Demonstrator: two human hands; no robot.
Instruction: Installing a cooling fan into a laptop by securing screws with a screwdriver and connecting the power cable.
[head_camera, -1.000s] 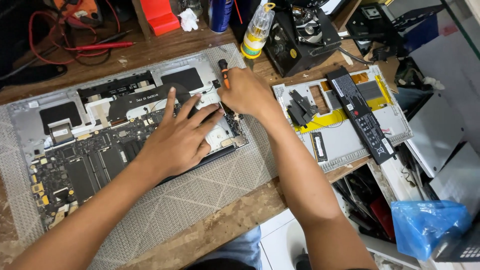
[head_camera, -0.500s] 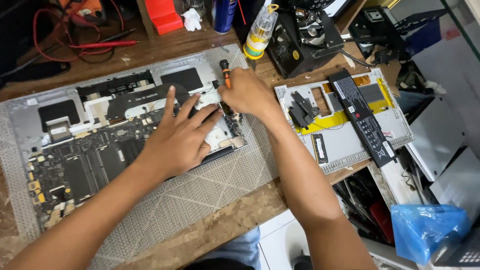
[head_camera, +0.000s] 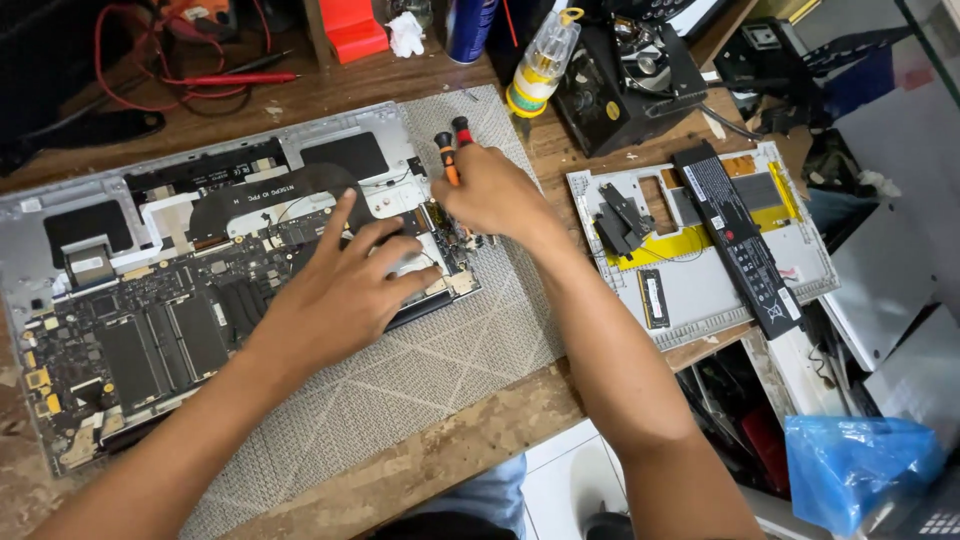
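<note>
In the head view, an opened laptop (head_camera: 150, 300) lies bottom-up on a grey mat (head_camera: 420, 370) on a worn wooden bench (head_camera: 480, 440), its dark board and flat cells exposed. The left hand (head_camera: 335, 290) rests flat on the laptop's right part, fingers spread wide and pressing down, holding nothing. The right hand (head_camera: 495, 195) sits just beyond it at the laptop's upper right corner, fingers curled tight around two screwdrivers (head_camera: 452, 150), one with an orange grip and one with a red cap; their handles stick up out of the fist, and the tips are hidden under the hand, so whether they touch the board cannot be told. To the right, well apart from the hands, a silver cover (head_camera: 700, 270) lies inside-up with yellow tape on it, and a long black battery (head_camera: 735, 240) lies slantwise across it, with a small memory stick (head_camera: 653, 297) near its lower edge. Behind the laptop stand a clear bottle (head_camera: 545, 50) with a yellow cap, a blue can (head_camera: 468, 25) and a red block (head_camera: 355, 28); red leads (head_camera: 230, 78) trail across the upper left of the bench. A blue bag (head_camera: 850, 465) sits at the lower right, below the bench edge.
</note>
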